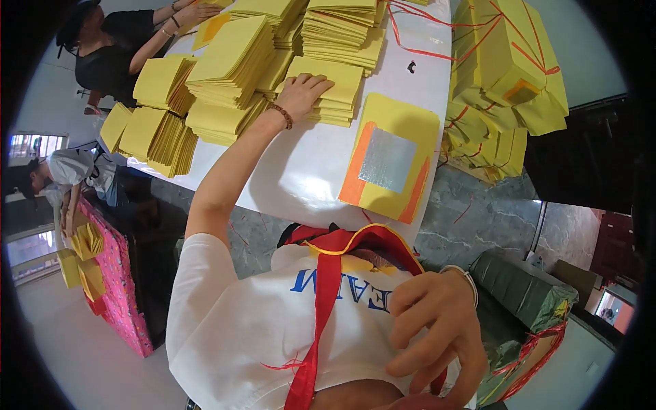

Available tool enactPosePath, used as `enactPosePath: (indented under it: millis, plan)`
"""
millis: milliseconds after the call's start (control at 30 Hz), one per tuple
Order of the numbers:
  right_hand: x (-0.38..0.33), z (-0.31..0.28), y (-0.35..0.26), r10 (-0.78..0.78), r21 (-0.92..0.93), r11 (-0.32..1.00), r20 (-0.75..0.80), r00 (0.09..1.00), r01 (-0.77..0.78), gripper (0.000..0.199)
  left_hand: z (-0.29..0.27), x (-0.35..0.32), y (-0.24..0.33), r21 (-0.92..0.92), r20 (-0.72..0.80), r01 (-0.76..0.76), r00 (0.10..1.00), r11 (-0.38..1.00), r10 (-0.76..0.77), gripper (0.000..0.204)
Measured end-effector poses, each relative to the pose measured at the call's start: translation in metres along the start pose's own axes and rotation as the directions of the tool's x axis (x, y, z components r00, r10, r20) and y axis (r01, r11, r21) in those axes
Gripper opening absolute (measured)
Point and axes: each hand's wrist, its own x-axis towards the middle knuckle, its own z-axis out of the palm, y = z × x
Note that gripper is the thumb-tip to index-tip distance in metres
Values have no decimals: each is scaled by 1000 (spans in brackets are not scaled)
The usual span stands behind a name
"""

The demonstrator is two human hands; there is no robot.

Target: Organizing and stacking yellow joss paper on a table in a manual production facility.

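My left hand (304, 98) lies over the top of a low stack of folded yellow paper (336, 80), fingers stretched out. A brown bead bracelet circles that wrist. Close to the camera, in front of my chest, my right hand (441, 328) is raised with loosely bent fingers apart and nothing visible in them. At the table's right side rests a yellow sheet (379, 199) with orange bands and a silver foil square (388, 159). Taller yellow paper stacks (229, 61) stand left of and beyond my left hand.
Red-tied yellow bundles (509, 61) are piled right of the white table (287, 178). A person in black (113, 51) handles paper at the far left. Another person (72, 167) works at a pink-covered table (123, 273). Dark green wrapped packs (516, 290) stand at my right.
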Motion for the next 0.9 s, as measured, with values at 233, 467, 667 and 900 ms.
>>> enactPosePath:
  millis: [233, 467, 667, 900]
  plan:
    - [-24, -24, -2, 188, -114, 979, 186, 964, -169, 14, 9, -14, 14, 35, 12, 25, 1000, 999, -26, 67]
    - [-147, -72, 46, 381, -386, 227, -810, 446, -894, 26, -15, 4, 7, 91, 91, -47, 995, 995, 39, 71]
    - [-219, -77, 56, 410, 187, 265, -910, -65, -946, 46, -33, -22, 45, -98, -293, -163, 948, 982, 128, 72]
    - [-224, -63, 95, 549, 359, 599, -835, 41, -715, 51, 20, -68, 156, -965, 237, 179, 908, -194, -345, 73]
